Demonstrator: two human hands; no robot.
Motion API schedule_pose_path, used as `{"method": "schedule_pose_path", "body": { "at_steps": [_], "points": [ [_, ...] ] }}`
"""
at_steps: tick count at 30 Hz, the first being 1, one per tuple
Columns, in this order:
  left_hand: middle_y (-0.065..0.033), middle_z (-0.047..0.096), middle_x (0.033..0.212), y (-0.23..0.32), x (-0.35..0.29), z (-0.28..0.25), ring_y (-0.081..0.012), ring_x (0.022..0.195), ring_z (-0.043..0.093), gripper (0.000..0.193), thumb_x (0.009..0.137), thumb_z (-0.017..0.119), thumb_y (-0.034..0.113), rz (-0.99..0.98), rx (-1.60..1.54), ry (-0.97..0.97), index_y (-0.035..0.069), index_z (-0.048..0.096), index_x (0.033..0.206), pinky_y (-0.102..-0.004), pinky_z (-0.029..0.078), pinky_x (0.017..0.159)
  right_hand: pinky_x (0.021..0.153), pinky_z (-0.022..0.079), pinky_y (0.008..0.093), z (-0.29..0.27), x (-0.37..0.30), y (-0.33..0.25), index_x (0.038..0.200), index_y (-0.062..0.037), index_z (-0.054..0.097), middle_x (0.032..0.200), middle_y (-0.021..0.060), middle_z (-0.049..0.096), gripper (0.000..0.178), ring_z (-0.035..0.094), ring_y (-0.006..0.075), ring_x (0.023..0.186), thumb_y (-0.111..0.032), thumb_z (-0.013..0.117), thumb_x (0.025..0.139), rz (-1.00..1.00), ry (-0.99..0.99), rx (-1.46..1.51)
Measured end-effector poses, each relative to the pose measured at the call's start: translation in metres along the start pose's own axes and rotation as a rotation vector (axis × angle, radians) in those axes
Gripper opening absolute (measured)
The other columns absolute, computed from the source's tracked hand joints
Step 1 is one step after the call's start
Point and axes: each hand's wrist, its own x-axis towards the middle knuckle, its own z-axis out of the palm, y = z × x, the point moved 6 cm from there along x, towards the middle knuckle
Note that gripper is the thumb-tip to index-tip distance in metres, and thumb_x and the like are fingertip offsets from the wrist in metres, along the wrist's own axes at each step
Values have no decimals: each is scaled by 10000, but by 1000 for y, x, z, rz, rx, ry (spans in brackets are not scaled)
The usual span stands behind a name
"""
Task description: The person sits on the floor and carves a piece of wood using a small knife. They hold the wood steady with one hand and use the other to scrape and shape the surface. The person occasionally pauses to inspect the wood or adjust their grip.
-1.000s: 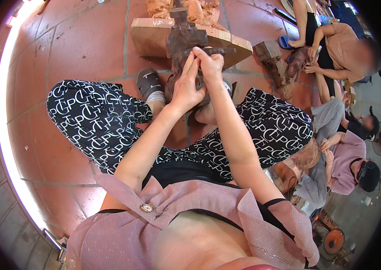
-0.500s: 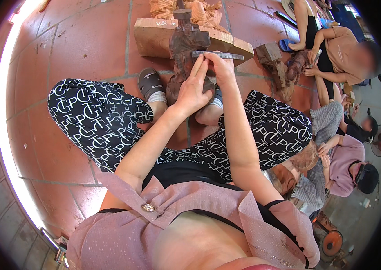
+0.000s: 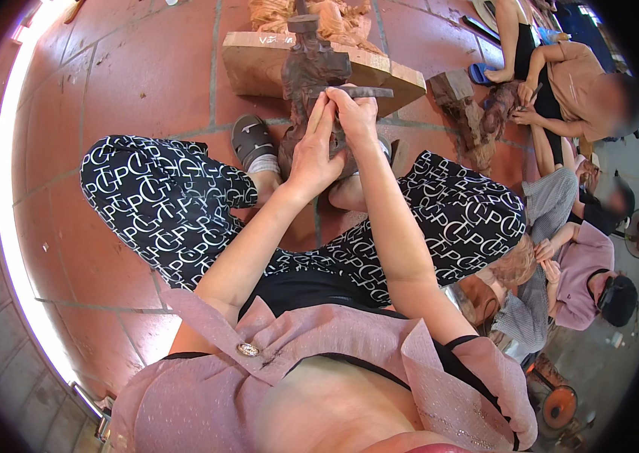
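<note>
A dark brown carved wooden figure [image 3: 318, 68] stands upright between my feet. My right hand [image 3: 356, 119] is closed on a slim, flat grey hand tool [image 3: 374, 92], held level against the figure's middle, its free end sticking out to the right. Whether it is a file or a blade I cannot make out. My left hand [image 3: 315, 157] lies along the carving with its fingers stretched out and its thumb apart. Its fingertips touch the carving beside the tool's inner end and my right fingers.
Behind the figure lie a thick pale wood block [image 3: 259, 64] and orange-brown crumpled material [image 3: 338, 23]. At the right, a person in a tan shirt [image 3: 580, 83] works on a reddish carving [image 3: 497, 109] beside a rough wood chunk [image 3: 451, 94]. Another person in pink [image 3: 587, 264] sits nearer.
Both my hands have shifted slightly left, and the tool with them. Its visible face now looks darker. The figure has hardly moved.
</note>
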Motion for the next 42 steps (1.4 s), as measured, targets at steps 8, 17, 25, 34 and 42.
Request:
{"method": "schedule_pose_path", "body": {
  "at_steps": [8,17,25,34,42],
  "points": [
    [-107,209,1490,6,5,4,-237,930,580,815,695,644,38,37,-16,18,58,257,1412,-305,487,799,499,386,223,-3,-3,-2,672,-46,622,659,-23,580,120,507,64,572,-97,644,778,128,-2,207],
    [-143,216,1481,8,9,7,-263,1111,538,806,689,644,29,55,0,11,51,272,1404,-313,471,871,470,369,224,-8,-2,-1,598,-65,598,616,-39,565,197,490,55,530,-112,641,785,121,65,191],
    [-140,206,1485,7,13,14,-289,1266,403,819,685,638,21,30,1,-19,53,255,1407,-339,415,970,475,359,219,-15,2,10,596,-51,612,617,-40,566,212,476,47,530,-123,648,791,160,87,177],
    [-133,235,1478,9,19,14,-260,1318,332,821,674,644,13,81,-69,-90,69,280,1408,-325,396,991,452,353,224,-27,7,5,623,-62,602,602,-38,556,193,465,46,518,-126,638,801,-91,180,-34],
    [-128,187,1493,-9,26,0,-193,845,615,770,715,649,34,-31,94,35,54,289,1395,-320,509,739,569,500,248,-43,6,-38,701,25,624,691,71,653,144,625,122,599,-87,609,790,-112,221,94]
  ]
}}
